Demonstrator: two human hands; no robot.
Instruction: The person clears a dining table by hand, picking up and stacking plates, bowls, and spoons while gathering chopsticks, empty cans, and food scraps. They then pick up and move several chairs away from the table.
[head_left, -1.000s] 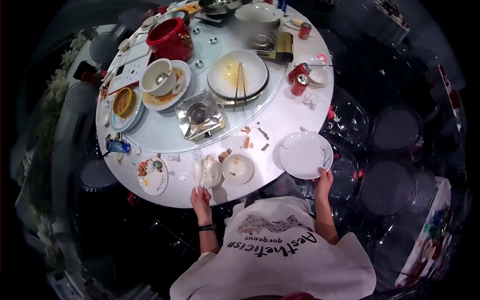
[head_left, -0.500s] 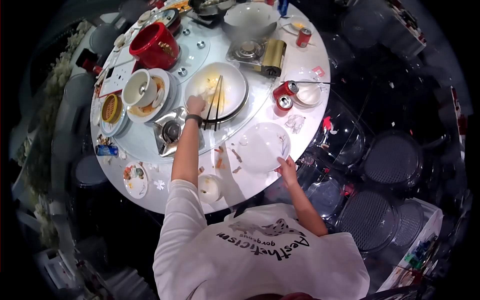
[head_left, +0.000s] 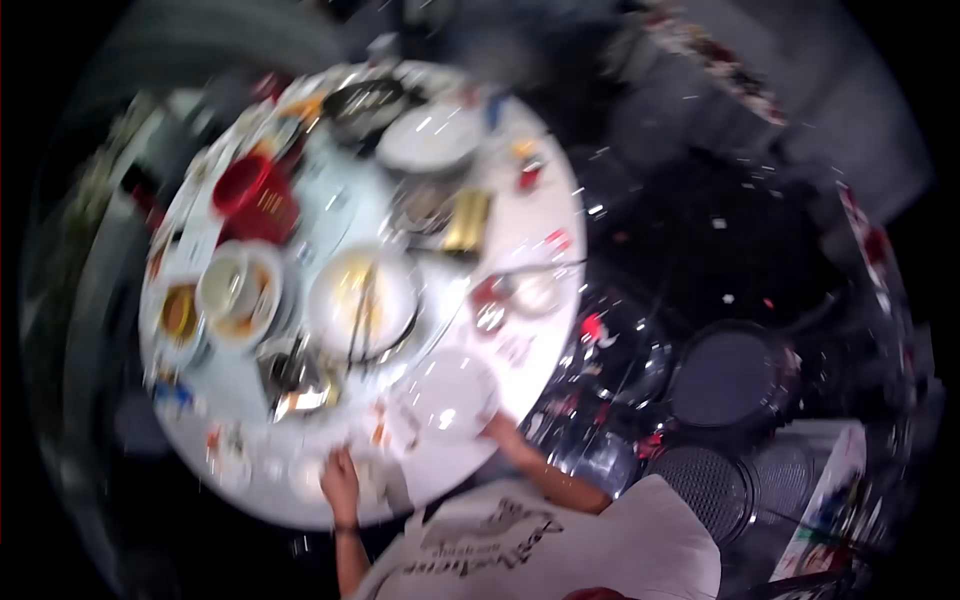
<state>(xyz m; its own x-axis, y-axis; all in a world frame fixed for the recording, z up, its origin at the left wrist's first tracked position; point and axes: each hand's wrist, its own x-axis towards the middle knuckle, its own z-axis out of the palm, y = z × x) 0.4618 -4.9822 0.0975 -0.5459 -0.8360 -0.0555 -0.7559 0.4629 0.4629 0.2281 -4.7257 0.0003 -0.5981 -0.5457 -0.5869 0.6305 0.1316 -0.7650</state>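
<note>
My right hand (head_left: 500, 430) grips the near right rim of a round white plate (head_left: 445, 390) that lies at the table's front. My left hand (head_left: 341, 480) is closed near the front edge, beside a small white bowl (head_left: 372, 485). A pale blurred shape shows just left of its fingers; what they hold is smeared by motion. Farther in, a large white bowl (head_left: 340, 290) with yellowish remains has dark chopsticks (head_left: 362, 315) laid across it. A shiny metal stand (head_left: 297, 380) sits between that bowl and my left hand.
The round table (head_left: 530, 375) also bears a red pot (head_left: 255, 200), stacked dishes with a cream bowl (head_left: 228, 283), a gold-sided portable stove (head_left: 466, 222), red cans (head_left: 489, 305) and a small plate of scraps (head_left: 230, 458). Dark stools (head_left: 725, 375) stand to the right.
My left hand has drawn back from the large bowl to the table's front edge. My right hand stays on the plate. The view has shifted, blurring everything.
</note>
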